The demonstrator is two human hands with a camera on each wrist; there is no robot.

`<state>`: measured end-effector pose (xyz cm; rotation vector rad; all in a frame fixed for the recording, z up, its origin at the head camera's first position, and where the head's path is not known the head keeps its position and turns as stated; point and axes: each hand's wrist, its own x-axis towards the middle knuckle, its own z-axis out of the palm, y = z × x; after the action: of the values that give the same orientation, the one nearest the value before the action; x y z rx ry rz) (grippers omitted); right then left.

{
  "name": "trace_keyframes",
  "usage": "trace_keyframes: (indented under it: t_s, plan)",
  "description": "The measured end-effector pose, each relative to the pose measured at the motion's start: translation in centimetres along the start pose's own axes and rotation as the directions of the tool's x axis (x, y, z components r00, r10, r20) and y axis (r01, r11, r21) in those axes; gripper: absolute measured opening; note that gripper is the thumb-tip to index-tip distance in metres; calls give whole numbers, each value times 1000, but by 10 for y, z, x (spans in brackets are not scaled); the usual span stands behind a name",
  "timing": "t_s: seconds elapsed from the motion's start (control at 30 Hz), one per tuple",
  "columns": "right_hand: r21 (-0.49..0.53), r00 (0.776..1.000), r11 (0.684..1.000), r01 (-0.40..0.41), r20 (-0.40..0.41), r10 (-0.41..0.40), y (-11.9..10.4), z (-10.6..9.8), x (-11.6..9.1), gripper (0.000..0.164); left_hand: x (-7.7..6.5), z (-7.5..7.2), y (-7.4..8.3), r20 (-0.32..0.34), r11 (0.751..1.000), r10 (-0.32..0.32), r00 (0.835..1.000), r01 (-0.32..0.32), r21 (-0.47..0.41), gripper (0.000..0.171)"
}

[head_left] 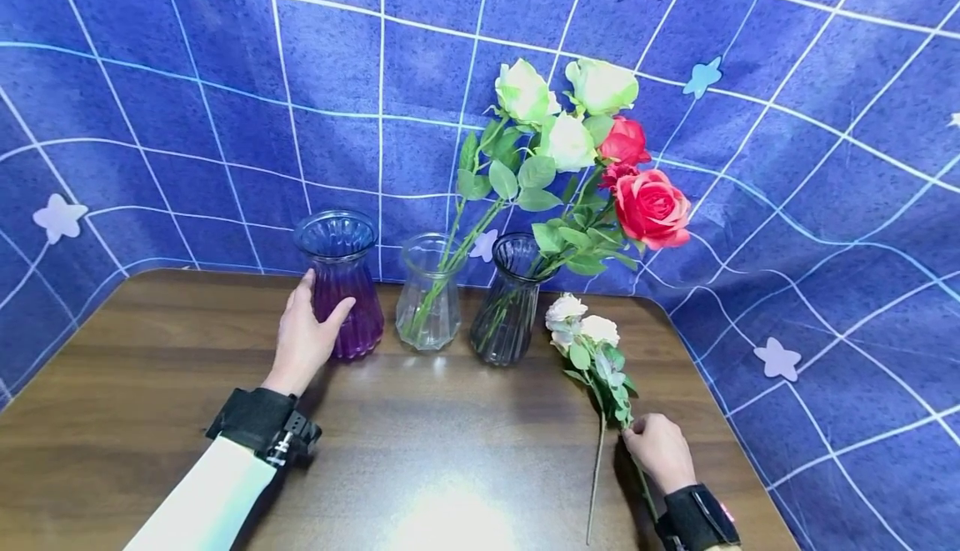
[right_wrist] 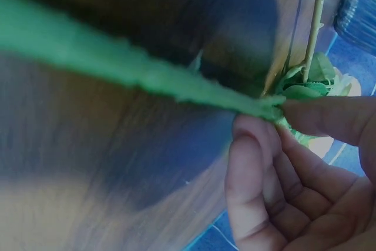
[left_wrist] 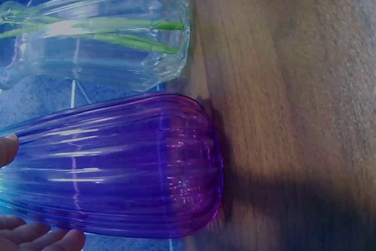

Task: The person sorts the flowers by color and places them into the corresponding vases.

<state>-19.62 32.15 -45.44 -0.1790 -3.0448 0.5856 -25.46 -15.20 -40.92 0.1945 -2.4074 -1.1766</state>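
Observation:
At the left, a ribbed blue-and-purple glass vase stands upright on the table. My left hand is at its near left side, thumb apart from the fingers; the thumb overlaps the glass and the fingers lie along its left edge. In the left wrist view the fingertips show right at the vase's edge. On the right, my right hand pinches a green flower stem between thumb and fingers, close over the table. The stem leads up to leaves and white roses.
A clear glass vase with white-green roses and a dark grey vase with red roses stand beside the purple one. Another thin flower stem lies left of my right hand. A blue star-patterned cloth hangs behind the table.

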Motion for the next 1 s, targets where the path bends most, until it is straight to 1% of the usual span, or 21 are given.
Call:
trace_keyframes:
  t_s: [0.17, 0.43, 0.53, 0.73, 0.87, 1.0]
  plan:
    - [14, 1000, 1000, -14, -16, 14, 1, -2, -1, 14, 1, -1, -2, 23, 999, 11, 1000, -12, 31, 75]
    - [83, 997, 996, -33, -68, 38, 1, -9, -2, 18, 2, -4, -1, 35, 998, 26, 999, -28, 58, 74]
    - [99, 995, 994, -35, -87, 44, 2, -13, -3, 19, 2, -4, -2, 33, 998, 24, 999, -26, 61, 74]
    - [122, 987, 992, -34, -152, 52, 4, -18, -5, 21, 3, -2, -4, 16, 997, 47, 999, -48, 58, 74]
    - [158, 970, 986, -44, -232, 80, 5, -20, -7, 21, 2, -1, -5, 10, 997, 54, 998, -55, 55, 74]
    - [205, 933, 977, -59, -337, 127, 4, -22, -9, 20, 1, -1, -4, 9, 997, 54, 999, -54, 59, 73]
